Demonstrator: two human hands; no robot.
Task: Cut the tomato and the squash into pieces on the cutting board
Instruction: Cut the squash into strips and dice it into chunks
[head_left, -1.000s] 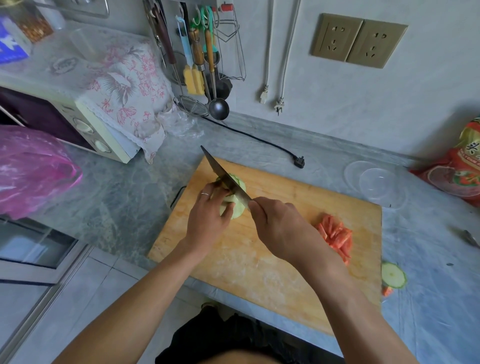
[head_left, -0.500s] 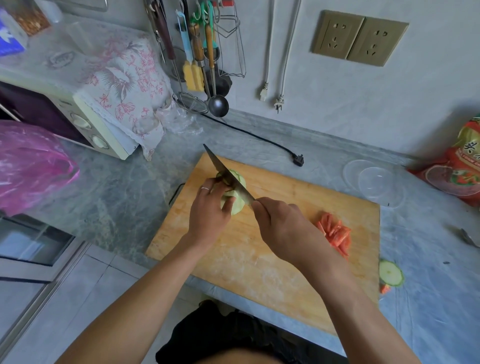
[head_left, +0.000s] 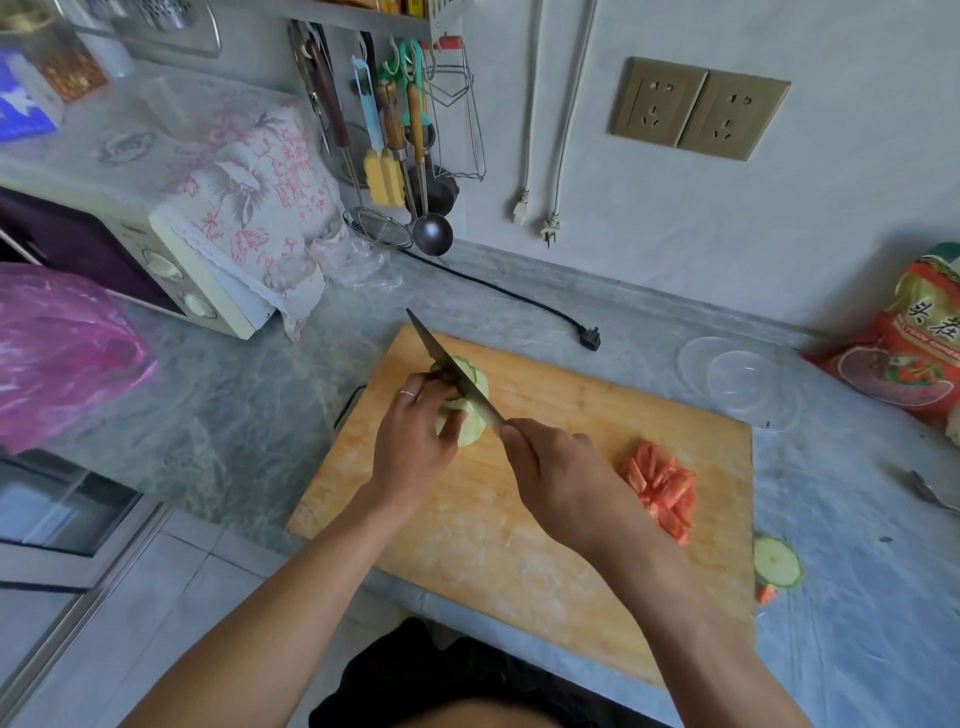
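Pale green squash sits at centre frame on the wooden cutting board, left hand curled round it as a steadying hold, right hand wrapped round the knife slicing it, cut tomato set aside right.

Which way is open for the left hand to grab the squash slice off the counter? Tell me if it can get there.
Probably not directly. The slice lies past the board's right edge, and the right hand and forearm with the knife cross between. The left hand is also holding the squash.
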